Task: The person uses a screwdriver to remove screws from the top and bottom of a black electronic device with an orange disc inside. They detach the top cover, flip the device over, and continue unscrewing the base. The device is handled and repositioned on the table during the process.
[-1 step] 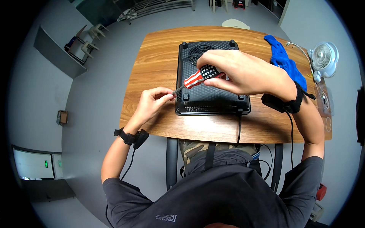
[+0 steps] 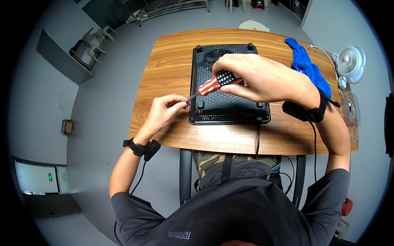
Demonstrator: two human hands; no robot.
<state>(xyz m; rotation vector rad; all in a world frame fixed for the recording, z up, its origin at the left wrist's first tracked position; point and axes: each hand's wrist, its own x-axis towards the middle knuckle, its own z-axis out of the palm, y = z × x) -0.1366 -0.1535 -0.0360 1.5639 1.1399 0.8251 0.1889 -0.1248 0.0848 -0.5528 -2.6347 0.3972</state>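
A screwdriver [image 2: 210,85] with a thick red, white and dark-blue star-patterned handle is gripped by my right hand [image 2: 246,76], over a black flat appliance. Its metal shaft slants down to the left, past the appliance's left edge. Right at the shaft's tip, the thumb and fingers of my left hand [image 2: 166,108] are pinched together; whether a small part is between them is hidden. The appliance, which looks like an induction cooker [image 2: 227,102], lies bottom up, showing corner feet, a round fan grille and vent slots. My right hand covers part of it.
The wooden table [image 2: 164,61] carries a crumpled blue cloth [image 2: 308,65] at the far right. Beside it are a small white fan [image 2: 350,61] and a clear plastic container [image 2: 351,108]. A black cord [image 2: 258,137] runs from the appliance over the near edge. Cables hang from both wrist straps.
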